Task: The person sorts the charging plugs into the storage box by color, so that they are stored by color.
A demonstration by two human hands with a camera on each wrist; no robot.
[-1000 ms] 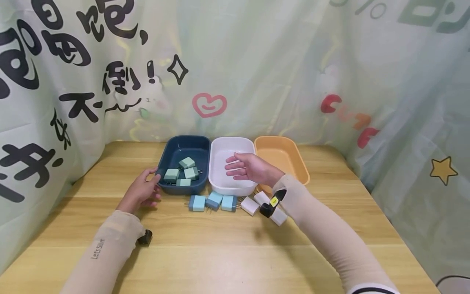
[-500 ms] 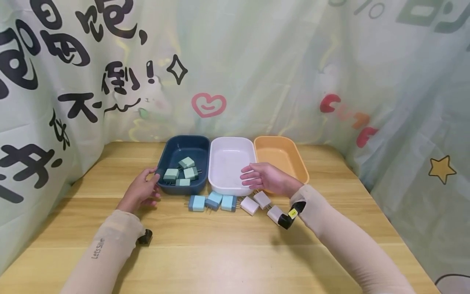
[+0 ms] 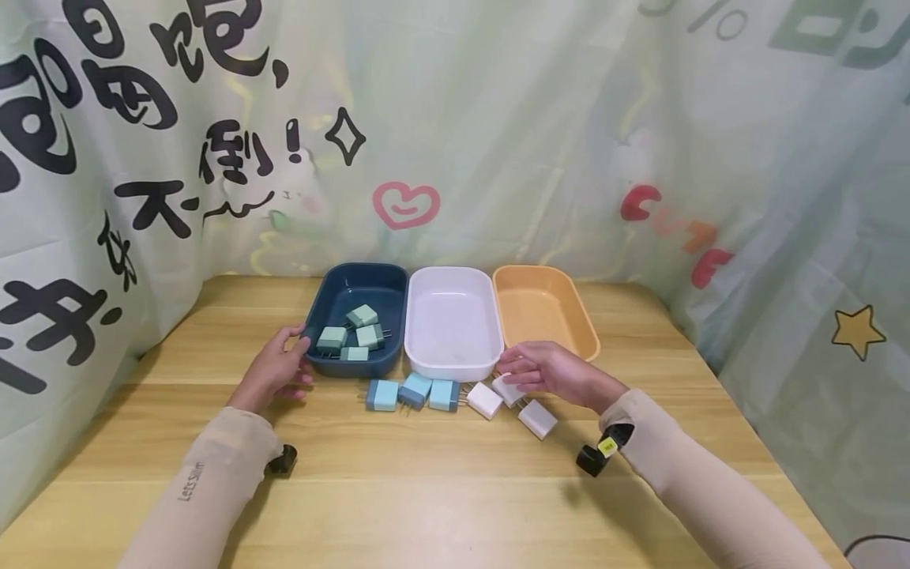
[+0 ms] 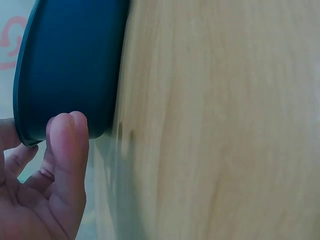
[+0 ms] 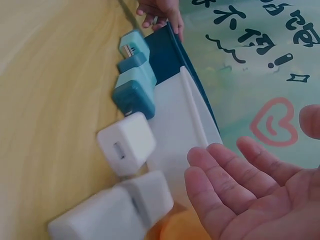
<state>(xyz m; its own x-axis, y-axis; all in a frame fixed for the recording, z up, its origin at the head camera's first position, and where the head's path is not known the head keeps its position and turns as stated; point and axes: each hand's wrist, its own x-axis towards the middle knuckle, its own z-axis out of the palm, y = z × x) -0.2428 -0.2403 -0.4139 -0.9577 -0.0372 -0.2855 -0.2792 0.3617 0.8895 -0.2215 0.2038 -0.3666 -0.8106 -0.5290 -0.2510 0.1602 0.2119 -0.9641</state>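
Along the back stand a dark blue tray [image 3: 366, 284], a white tray [image 3: 451, 316] and an orange tray [image 3: 546, 308]. Several pale green USB chargers [image 3: 332, 340] lie inside the blue one. My left hand [image 3: 273, 367] touches that tray's front left corner with relaxed fingers. In front of the trays lies a row of light blue chargers [image 3: 415, 390] and white chargers [image 3: 537, 419]. Over the white ones hovers my right hand [image 3: 558, 371], its fingers extended and partly covering one charger in the head view. From the right wrist, a white charger [image 5: 130, 140] shows beside that hand's fingertips [image 5: 200, 175].
The wooden table [image 3: 426, 506] spreads in front of the chargers. A printed curtain [image 3: 512, 142] hangs close behind the trays and down both sides. Each wrist wears a small black camera, such as the right wrist camera [image 3: 593, 458].
My right hand has moved from above the white tray, rightward and toward me, to just over the white chargers. My left hand and the trays have stayed put.
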